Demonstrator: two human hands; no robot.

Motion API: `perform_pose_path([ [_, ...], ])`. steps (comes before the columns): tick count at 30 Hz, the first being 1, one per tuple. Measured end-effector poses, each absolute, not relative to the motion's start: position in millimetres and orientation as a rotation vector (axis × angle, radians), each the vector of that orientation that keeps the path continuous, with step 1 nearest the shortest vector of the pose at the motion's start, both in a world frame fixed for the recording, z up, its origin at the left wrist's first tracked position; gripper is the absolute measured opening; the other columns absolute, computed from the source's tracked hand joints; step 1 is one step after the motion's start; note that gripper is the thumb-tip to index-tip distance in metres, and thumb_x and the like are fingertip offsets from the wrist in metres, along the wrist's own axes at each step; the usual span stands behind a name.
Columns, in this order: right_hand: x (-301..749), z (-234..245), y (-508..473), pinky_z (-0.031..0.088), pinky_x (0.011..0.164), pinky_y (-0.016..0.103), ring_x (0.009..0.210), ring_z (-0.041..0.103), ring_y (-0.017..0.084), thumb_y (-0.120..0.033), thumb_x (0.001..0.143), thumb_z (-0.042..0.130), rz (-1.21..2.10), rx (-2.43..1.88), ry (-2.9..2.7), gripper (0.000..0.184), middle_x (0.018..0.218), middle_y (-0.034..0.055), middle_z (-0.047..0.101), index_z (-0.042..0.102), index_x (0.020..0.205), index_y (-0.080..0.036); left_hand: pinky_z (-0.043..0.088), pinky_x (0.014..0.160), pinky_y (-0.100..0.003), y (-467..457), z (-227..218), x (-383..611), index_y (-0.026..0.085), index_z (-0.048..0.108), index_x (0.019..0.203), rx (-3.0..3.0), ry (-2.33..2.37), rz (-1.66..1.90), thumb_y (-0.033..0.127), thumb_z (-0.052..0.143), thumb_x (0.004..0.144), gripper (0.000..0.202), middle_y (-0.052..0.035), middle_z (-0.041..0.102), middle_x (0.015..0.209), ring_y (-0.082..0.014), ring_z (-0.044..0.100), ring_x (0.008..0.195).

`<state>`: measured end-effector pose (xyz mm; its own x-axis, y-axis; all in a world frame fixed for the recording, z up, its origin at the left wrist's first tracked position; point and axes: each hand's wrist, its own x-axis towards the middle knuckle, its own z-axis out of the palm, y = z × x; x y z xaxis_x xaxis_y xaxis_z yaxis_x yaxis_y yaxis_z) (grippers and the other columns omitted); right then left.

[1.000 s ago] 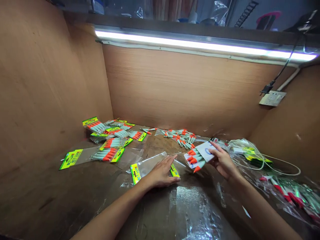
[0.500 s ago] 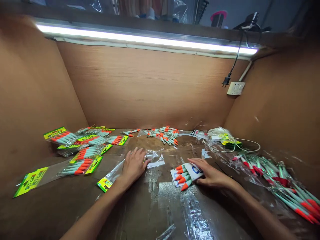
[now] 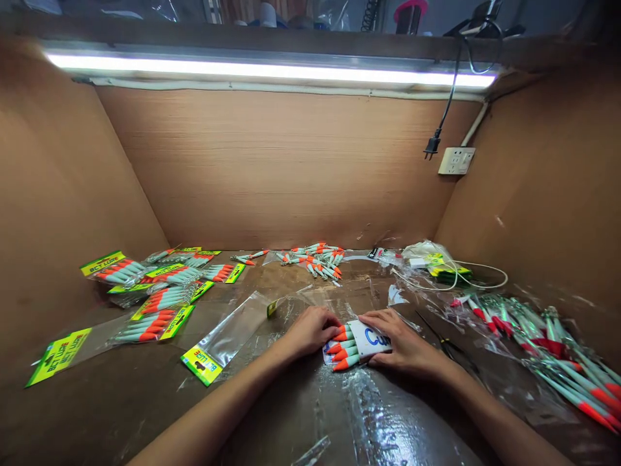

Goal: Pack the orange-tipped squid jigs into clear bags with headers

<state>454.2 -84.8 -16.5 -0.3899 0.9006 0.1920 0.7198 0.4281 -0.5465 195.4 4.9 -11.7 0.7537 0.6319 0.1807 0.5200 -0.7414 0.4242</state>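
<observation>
The table (image 3: 262,414) spreads under the card (image 3: 361,336). Left of the card lie packs (image 3: 169,275) and, nearer it, a clear bag (image 3: 230,330). The right hand (image 3: 405,343), half closed, holds the card's right end; the left hand (image 3: 310,333), fingers curled, touches lures (image 3: 345,364) poking from the card's left end; whether it grips them I cannot tell.

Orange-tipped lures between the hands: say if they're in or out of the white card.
Partly out: the lures show orange tips toward the left hand; the white card held by the right hand covers the rest.
</observation>
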Motion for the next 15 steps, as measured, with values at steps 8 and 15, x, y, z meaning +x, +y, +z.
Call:
perform_pose_path([
  [8, 452.8, -19.1, -84.5, 0.035, 0.110, 0.043, 0.126, 0.044, 0.029, -0.038, 0.070, 0.080, 0.506, -1.395, -2.191, 0.078, 0.138, 0.0094, 0.053, 0.051, 0.142, -0.026, 0.047, 0.082, -0.030, 2.4, -12.0, 189.6, 0.025, 0.075, 0.096, 2.638, 0.913, 0.470, 0.026, 0.057, 0.091, 0.019, -0.0039, 0.070, 0.094, -0.0218, 0.064, 0.093],
  [15, 451.9, -20.7, -84.4, 0.037, 0.108, 0.044, 0.126, 0.046, 0.030, -0.040, 0.070, 0.079, 0.510, -1.424, -2.174, 0.078, 0.138, 0.0104, 0.052, 0.052, 0.141, -0.025, 0.047, 0.083, -0.028, 4.9, -13.2, 187.6, 0.025, 0.071, 0.103, 2.617, 0.918, 0.503, 0.028, 0.053, 0.095, 0.021, -0.0027, 0.070, 0.098, -0.0198, 0.065, 0.092],
])
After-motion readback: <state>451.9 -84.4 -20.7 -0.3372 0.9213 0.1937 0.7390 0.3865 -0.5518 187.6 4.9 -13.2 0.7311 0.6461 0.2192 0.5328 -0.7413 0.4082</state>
